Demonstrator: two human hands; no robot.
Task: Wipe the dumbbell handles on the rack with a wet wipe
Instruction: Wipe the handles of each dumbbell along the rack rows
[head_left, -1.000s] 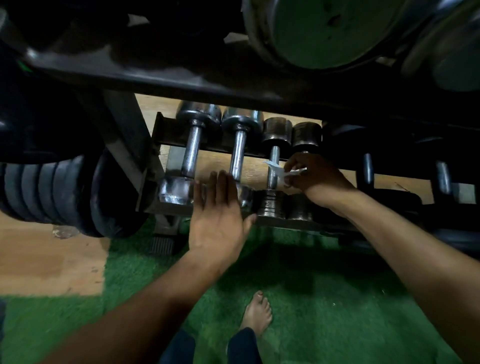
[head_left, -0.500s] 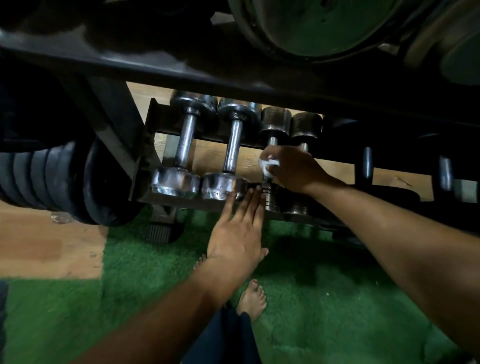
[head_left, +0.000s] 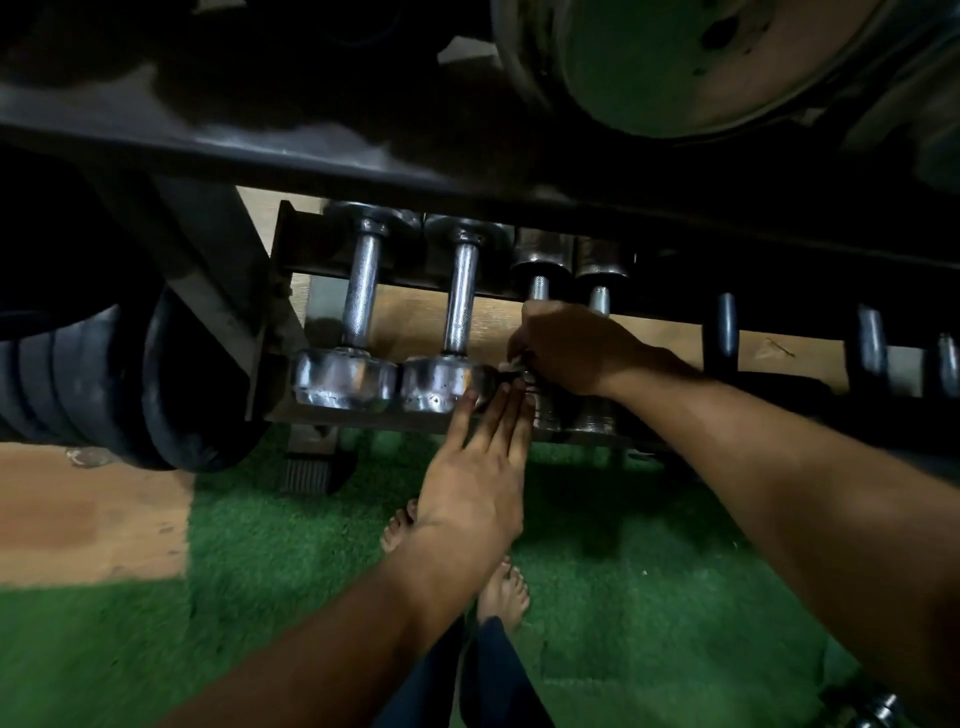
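Note:
Several chrome dumbbells lie on the low shelf of a dark rack (head_left: 363, 418). My right hand (head_left: 566, 348) is curled round the handle of the third dumbbell (head_left: 537, 286), near its front end. A scrap of the white wet wipe (head_left: 511, 365) shows under the fingers; the rest is hidden. My left hand (head_left: 478, 467) reaches in with straight fingers. Its tips touch the front head of the second dumbbell (head_left: 441, 382) and the rack's front rail. The first dumbbell (head_left: 363, 296) and the fourth dumbbell (head_left: 600, 301) lie untouched on either side.
The upper rack beam (head_left: 311, 150) and large plates (head_left: 675, 62) hang close overhead. Black rubber plates (head_left: 130, 374) sit at the left. Dark-handled dumbbells (head_left: 724, 327) line the shelf to the right. Green turf (head_left: 260, 571), wooden floor (head_left: 78, 519) and my bare feet (head_left: 501, 592) lie below.
My right hand slid down the third dumbbell's handle toward its front head, wipe tucked under the fingers. My left hand shifted right along the shelf's front edge, fingers still straight.

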